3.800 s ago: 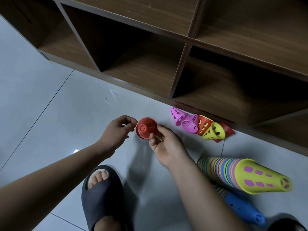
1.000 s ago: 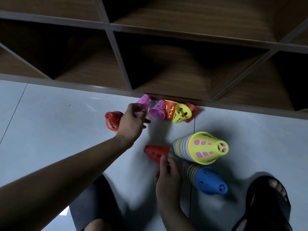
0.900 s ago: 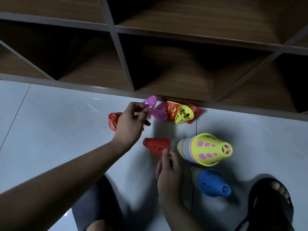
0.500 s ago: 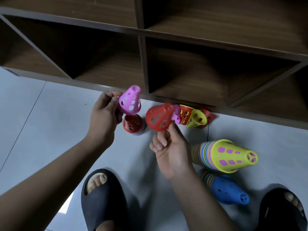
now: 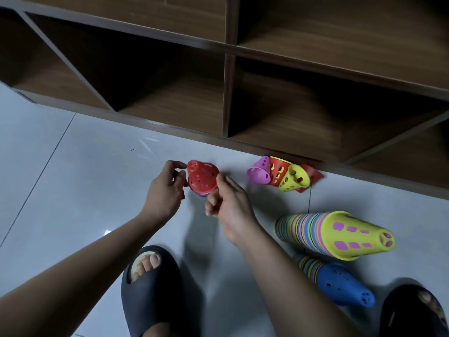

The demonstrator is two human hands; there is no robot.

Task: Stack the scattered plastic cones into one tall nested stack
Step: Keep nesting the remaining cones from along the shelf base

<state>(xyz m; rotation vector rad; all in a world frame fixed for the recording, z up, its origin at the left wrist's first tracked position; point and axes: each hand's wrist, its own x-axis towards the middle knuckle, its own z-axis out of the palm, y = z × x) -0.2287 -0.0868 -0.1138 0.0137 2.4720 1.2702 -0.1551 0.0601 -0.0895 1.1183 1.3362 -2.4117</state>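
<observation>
Pinching the red cone (image 5: 202, 177) at 10 o'clock of the striped stack (image 5: 335, 234): right hand (image 5: 228, 203) nips its 3 o'clock wall, left hand (image 5: 165, 190) curls against 9 o'clock (likely light, springy, slick; take the rim).

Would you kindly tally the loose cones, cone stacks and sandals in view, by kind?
Loose cones: 4
Lying stacks: 2
Held stack: 1
Sandals: 2
Total: 9
</observation>
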